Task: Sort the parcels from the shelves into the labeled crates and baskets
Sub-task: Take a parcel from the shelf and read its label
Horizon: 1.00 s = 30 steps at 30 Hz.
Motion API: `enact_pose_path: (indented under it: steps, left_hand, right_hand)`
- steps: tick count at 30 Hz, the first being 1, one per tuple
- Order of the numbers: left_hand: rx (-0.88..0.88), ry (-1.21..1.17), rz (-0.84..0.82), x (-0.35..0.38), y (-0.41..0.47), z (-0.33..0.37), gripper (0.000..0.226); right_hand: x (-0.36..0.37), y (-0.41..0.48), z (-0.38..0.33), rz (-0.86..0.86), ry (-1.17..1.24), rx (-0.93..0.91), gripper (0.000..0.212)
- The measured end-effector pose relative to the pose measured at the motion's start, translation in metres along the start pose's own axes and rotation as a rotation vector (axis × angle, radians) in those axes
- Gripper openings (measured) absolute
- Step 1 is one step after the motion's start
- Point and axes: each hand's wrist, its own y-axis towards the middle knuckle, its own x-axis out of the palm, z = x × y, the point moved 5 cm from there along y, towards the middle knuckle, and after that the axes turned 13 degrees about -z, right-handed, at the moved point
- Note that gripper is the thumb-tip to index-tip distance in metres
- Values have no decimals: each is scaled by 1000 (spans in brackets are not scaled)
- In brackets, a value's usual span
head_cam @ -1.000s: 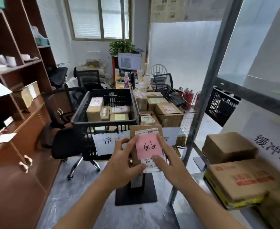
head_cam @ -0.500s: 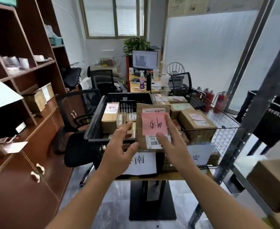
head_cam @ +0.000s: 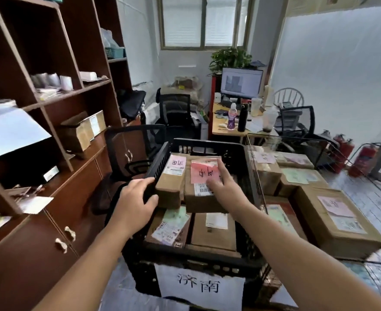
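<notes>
Head view, centre frame: your right hand point(head_cam: 222, 187) grips the pink-noted parcel point(head_cam: 204, 204) atop others inside the matching-labelled black crate point(head_cam: 207, 144), while your left hand point(head_cam: 135, 199) clasps its left rim, seemingly steadying it.

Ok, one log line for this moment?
step: place | right hand: holds pink-noted parcel in black crate | left hand: grips crate rim
</notes>
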Motion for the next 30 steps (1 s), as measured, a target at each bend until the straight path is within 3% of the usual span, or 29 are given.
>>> enact_pose_path:
  steps: [9, 16, 24, 30]
  left_hand:
    - [-113, 5, -76, -1, 31, -43, 44]
    - [-57, -60, -211, 4, 40, -53, 45]
    - [-43, -97, -238, 10, 37, -58, 47]
    - [-50, -105, -208, 9, 39, -59, 46]
  right_hand:
    - [37, 24, 52, -214, 64, 380, 82]
    - [51, 1, 50, -343, -5, 397, 86]
    - [101, 6, 45, -533, -89, 444, 79]
    - [128, 32, 49, -463, -74, 440, 85]
